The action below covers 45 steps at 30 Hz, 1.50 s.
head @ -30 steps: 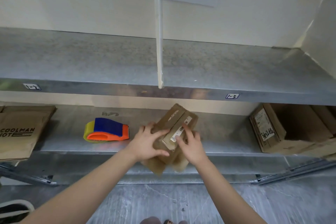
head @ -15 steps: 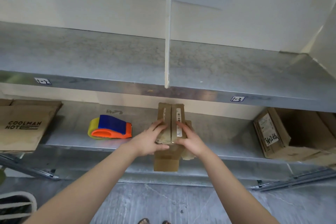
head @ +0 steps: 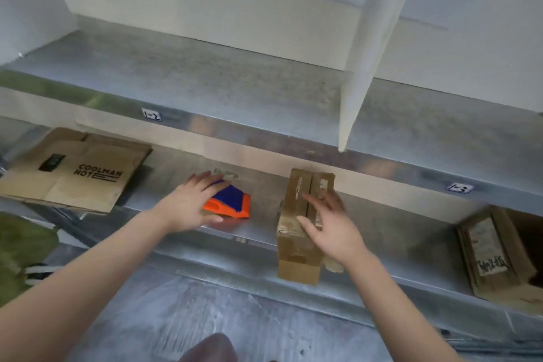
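The tape dispenser [head: 232,200], orange plastic with a blue top, lies on the lower metal shelf [head: 258,229], well left of the small cardboard box [head: 296,244]. It looks light, rigid and smooth, and is probably best clasped round its body, away from the cutter. The left hand [head: 188,206] lies spread over it, fingers straight, not clasping. The right hand [head: 335,226] rests open on the box's labelled top; the box juts past the shelf's front edge.

A single wide-angle camera worn on the person's head looks forward and down from close by, slightly tilted. The upper shelf [head: 235,88] crosses mid-frame above the lower shelf [head: 396,223]; the left hand [head: 188,206] and right hand [head: 332,232] show just below centre.
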Available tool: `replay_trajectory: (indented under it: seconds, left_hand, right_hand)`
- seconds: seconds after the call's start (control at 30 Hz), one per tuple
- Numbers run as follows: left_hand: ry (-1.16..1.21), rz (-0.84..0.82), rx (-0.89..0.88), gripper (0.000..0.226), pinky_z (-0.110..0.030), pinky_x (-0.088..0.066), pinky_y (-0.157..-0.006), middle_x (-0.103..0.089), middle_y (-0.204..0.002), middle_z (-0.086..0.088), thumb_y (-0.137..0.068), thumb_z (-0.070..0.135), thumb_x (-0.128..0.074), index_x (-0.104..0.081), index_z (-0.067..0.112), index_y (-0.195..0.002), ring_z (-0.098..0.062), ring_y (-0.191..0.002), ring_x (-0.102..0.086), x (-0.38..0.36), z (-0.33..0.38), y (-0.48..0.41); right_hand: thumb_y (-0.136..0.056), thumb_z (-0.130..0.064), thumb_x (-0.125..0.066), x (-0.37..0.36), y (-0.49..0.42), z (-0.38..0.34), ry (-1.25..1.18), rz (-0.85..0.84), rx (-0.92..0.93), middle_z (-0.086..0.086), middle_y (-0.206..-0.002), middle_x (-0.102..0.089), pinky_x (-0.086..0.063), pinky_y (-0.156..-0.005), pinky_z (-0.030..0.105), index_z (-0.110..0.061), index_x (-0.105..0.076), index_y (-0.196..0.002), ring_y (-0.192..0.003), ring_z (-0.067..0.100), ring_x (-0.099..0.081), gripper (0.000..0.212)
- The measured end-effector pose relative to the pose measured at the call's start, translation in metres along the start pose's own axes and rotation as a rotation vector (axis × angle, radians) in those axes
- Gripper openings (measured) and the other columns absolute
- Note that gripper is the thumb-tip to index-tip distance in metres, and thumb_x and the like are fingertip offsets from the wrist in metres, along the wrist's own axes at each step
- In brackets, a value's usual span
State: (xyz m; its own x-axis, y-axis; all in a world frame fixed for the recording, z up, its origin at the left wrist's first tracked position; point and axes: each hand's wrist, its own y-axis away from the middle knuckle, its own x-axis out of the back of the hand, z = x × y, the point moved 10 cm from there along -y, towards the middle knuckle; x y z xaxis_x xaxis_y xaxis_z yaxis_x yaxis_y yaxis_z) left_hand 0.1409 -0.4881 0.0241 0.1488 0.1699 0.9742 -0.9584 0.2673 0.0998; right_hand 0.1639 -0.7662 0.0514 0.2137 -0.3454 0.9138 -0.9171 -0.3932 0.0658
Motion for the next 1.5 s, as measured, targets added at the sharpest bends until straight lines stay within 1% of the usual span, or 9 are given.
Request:
replay_trajectory:
  seconds: [0.2,0.4,0.5,0.63,0.73,0.9,1.23,1.4,1.5]
  left_hand:
    - [-0.056,-0.073,-0.069,0.093,-0.042,-0.015,-0.117,-0.029,-0.156,-0.003,-0.072,0.077,-0.030,-0.027,0.027,-0.151,-0.026,-0.144,-0.026,-0.010,-0.030,-0.021]
    - [-0.007,-0.176,-0.116,0.090,-0.039,-0.031,-0.109,-0.034,-0.151,-0.007,-0.074,0.073,-0.046,-0.033,0.023,-0.148,-0.030,-0.133,-0.040,-0.029,-0.042,-0.044]
    - [0.033,-0.217,-0.129,0.078,-0.038,-0.042,-0.098,-0.037,-0.144,-0.005,-0.080,0.051,-0.066,-0.033,0.026,-0.145,-0.031,-0.126,-0.044,-0.038,-0.040,-0.051]
    - [0.087,-0.236,-0.139,0.069,-0.033,-0.040,-0.096,-0.036,-0.147,-0.006,-0.082,0.035,-0.069,-0.037,0.027,-0.142,-0.032,-0.127,-0.041,-0.040,-0.039,-0.059]
    - [0.181,-0.274,-0.156,0.064,-0.026,-0.037,-0.085,-0.041,-0.142,-0.005,-0.079,0.029,-0.073,-0.043,0.028,-0.136,-0.028,-0.123,-0.044,-0.039,-0.043,-0.065]
    - [0.170,-0.266,-0.222,0.064,-0.035,-0.044,-0.089,-0.045,-0.127,-0.005,-0.077,0.028,-0.075,-0.043,0.031,-0.133,-0.029,-0.109,-0.052,-0.038,-0.039,-0.051]
    - [0.308,0.081,-0.335,0.062,-0.028,-0.042,-0.095,-0.052,-0.130,0.014,-0.081,0.009,-0.065,-0.045,0.041,-0.130,-0.012,-0.117,-0.049,0.076,-0.007,-0.054]
    - [0.368,0.140,-0.360,0.055,-0.017,-0.035,-0.089,-0.050,-0.128,0.016,-0.087,0.015,-0.067,-0.046,0.030,-0.135,-0.002,-0.111,-0.047,0.106,0.038,-0.049]
    - [0.362,0.182,-0.404,0.054,-0.013,-0.032,-0.090,-0.056,-0.129,0.007,-0.086,0.022,-0.070,-0.049,0.025,-0.135,-0.010,-0.114,-0.051,0.105,0.065,-0.044]
  right_hand:
    - [-0.097,-0.051,-0.044,-0.055,-0.034,-0.114,0.012,-0.024,0.168,0.000,-0.161,-0.021,-0.016,-0.120,0.040,-0.032,-0.025,-0.152,-0.151,0.022,-0.007,0.062]
    - [-0.098,-0.048,-0.044,-0.136,-0.062,-0.095,-0.060,-0.099,-0.123,0.007,-0.161,-0.019,-0.014,-0.122,0.043,-0.019,-0.016,-0.155,-0.150,0.026,-0.007,0.070]
    - [-0.097,-0.047,-0.046,-0.161,-0.055,-0.077,-0.121,-0.164,-0.287,0.005,-0.163,-0.008,-0.020,-0.120,0.041,-0.024,-0.005,-0.156,-0.150,0.027,-0.008,0.075]
    - [-0.097,-0.043,-0.049,-0.164,-0.047,-0.069,-0.204,-0.137,-0.377,0.002,-0.162,-0.010,-0.026,-0.118,0.042,-0.030,-0.005,-0.155,-0.149,0.026,-0.013,0.074]
    - [-0.098,-0.042,-0.047,-0.162,-0.045,-0.069,-0.219,-0.113,-0.386,0.003,-0.161,-0.015,-0.028,-0.116,0.042,-0.030,-0.009,-0.155,-0.148,0.025,-0.018,0.069]
    - [-0.102,-0.038,-0.039,-0.145,-0.039,-0.079,-0.296,-0.049,-0.379,0.004,-0.161,-0.019,-0.031,-0.114,0.040,-0.025,-0.013,-0.155,-0.146,0.024,-0.023,0.060]
    - [-0.102,-0.038,-0.040,-0.026,-0.022,-0.091,-0.218,0.184,-0.288,0.012,-0.140,-0.046,-0.039,-0.102,0.037,-0.016,-0.031,-0.147,-0.126,0.030,-0.047,0.052]
    - [-0.099,-0.043,-0.043,0.018,-0.008,-0.056,-0.047,0.274,-0.226,0.010,-0.148,-0.041,-0.035,-0.110,0.040,-0.018,-0.035,-0.147,-0.139,0.030,-0.034,0.055]
    - [-0.095,-0.056,-0.033,0.021,0.003,-0.030,0.063,0.251,-0.177,0.008,-0.152,-0.037,-0.026,-0.117,0.045,-0.022,-0.033,-0.148,-0.145,0.033,-0.022,0.063]
